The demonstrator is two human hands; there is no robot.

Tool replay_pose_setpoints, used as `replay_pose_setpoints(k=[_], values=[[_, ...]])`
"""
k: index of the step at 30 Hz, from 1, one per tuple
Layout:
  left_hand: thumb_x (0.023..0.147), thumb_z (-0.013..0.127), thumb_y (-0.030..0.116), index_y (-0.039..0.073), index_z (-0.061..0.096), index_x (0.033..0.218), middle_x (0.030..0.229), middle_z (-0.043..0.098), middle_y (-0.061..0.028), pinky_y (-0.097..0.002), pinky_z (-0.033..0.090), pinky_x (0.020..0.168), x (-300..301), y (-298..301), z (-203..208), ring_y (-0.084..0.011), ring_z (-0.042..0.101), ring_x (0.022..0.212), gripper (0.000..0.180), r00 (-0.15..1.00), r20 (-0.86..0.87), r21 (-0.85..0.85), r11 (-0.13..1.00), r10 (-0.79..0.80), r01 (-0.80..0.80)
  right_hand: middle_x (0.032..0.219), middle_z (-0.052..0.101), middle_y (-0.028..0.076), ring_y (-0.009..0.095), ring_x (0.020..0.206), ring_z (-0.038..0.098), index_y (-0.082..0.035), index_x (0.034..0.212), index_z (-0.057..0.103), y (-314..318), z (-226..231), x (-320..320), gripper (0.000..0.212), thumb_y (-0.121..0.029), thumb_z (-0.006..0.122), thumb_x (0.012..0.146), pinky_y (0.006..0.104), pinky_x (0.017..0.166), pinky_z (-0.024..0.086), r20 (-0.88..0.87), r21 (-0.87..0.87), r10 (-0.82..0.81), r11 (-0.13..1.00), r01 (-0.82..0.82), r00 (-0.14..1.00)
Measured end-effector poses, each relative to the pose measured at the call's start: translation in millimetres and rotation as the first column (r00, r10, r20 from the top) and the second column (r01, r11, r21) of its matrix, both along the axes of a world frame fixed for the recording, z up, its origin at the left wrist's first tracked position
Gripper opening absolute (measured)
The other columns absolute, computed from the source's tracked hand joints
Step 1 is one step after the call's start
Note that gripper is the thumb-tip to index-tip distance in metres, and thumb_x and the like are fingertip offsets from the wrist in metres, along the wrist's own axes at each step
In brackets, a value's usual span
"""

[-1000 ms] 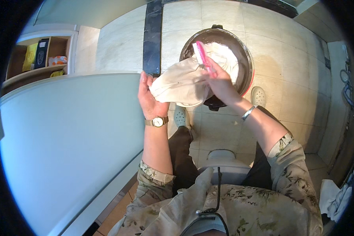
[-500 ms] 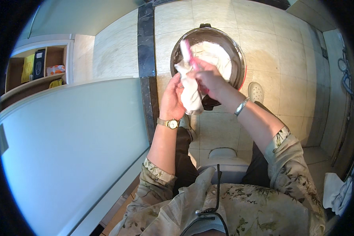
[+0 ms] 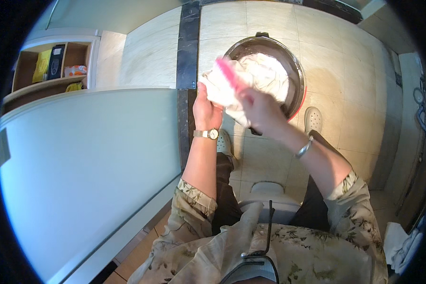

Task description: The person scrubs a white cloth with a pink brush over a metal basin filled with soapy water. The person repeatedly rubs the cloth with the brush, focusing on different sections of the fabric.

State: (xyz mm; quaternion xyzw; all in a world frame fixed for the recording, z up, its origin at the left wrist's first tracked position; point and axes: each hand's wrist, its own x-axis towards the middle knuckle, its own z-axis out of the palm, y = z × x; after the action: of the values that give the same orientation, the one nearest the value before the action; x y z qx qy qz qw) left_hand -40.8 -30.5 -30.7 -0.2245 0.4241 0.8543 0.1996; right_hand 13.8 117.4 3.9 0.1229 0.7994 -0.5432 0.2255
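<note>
While the bunched-up cloth was getting shuffled between both hands half a second ago, it's now spread out again, and that damp-looking, off-white fabric piece (image 3: 216, 90) lies over the left hand (image 3: 207, 112), just off the near-left rim of the dark brown round basin (image 3: 296, 78). The left fingers are mostly hidden under the cloth, so I can't tell how far they're curled; the palm looks cupped beneath it, propping it up. The right hand (image 3: 262, 111) is closed around the handle of the bright pink plastic brush (image 3: 227, 73), which has swung from bristles showing sideways to its pink back facing up, tilted over the cloth. It's blurry, so contact is hard to confirm, but I'd say the repositioning is done and brushing is underway. More creamy white fabric (image 3: 275, 75) sits in the basin; can't tell if it's the same piece.
</note>
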Motion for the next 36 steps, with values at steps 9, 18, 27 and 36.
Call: replay_pose_setpoints(k=[9, 18, 27, 36], values=[[0.096, 0.033, 0.028, -0.001, 0.041, 0.122, 0.121, 0.051, -0.0151, -0.0377, 0.042, 0.092, 4, 18, 5, -0.0254, 0.052, 0.108, 0.040, 0.998, -0.012, 0.240, 0.969, -0.054, 0.055, 0.065, 0.058, 0.021, 0.034, 0.061, 0.060, -0.007, 0.125, 0.046, -36, -25, 26, 0.038, -0.016, 0.046, 0.088, 0.0397, 0.059, 0.048, -0.477, 0.065, -0.089, 0.989, 0.136, 0.874], [0.096, 0.035, 0.027, -0.001, 0.044, 0.117, 0.104, 0.057, -0.0140, -0.0356, 0.049, 0.083, 11, 15, 2, -0.0217, 0.058, 0.090, 0.037, 0.993, 0.118, 0.230, 0.973, -0.024, -0.004, 0.060, 0.056, 0.019, 0.026, 0.051, 0.058, -0.007, 0.128, 0.045, -35, -35, 15, 0.038, -0.017, 0.045, 0.091, 0.0349, 0.047, 0.047, -0.431, 0.259, 0.045, 0.963, 0.075, 0.901], [0.096, 0.034, 0.026, -0.005, 0.043, 0.117, 0.113, 0.055, -0.0179, -0.0378, 0.044, 0.091, 4, 8, -5, -0.0265, 0.055, 0.100, 0.039, 0.998, 0.058, 0.179, 0.984, 0.017, -0.027, 0.060, 0.057, 0.017, 0.030, 0.055, 0.060, -0.008, 0.121, 0.049, -34, -23, 20, 0.033, -0.019, 0.042, 0.090, 0.0414, 0.051, 0.047, -0.354, 0.197, 0.006, 0.978, 0.069, 0.935], [0.096, 0.036, 0.025, -0.004, 0.046, 0.114, 0.110, 0.057, -0.0153, -0.0365, 0.046, 0.087, 8, 11, 3, -0.0264, 0.057, 0.096, 0.036, 0.995, 0.065, 0.196, 0.977, 0.069, -0.081, 0.060, 0.057, 0.017, 0.028, 0.060, 0.061, -0.013, 0.125, 0.048, -26, -9, 14, 0.034, -0.018, 0.043, 0.092, 0.0353, 0.056, 0.048, -0.196, 0.128, 0.004, 0.991, 0.022, 0.981]])
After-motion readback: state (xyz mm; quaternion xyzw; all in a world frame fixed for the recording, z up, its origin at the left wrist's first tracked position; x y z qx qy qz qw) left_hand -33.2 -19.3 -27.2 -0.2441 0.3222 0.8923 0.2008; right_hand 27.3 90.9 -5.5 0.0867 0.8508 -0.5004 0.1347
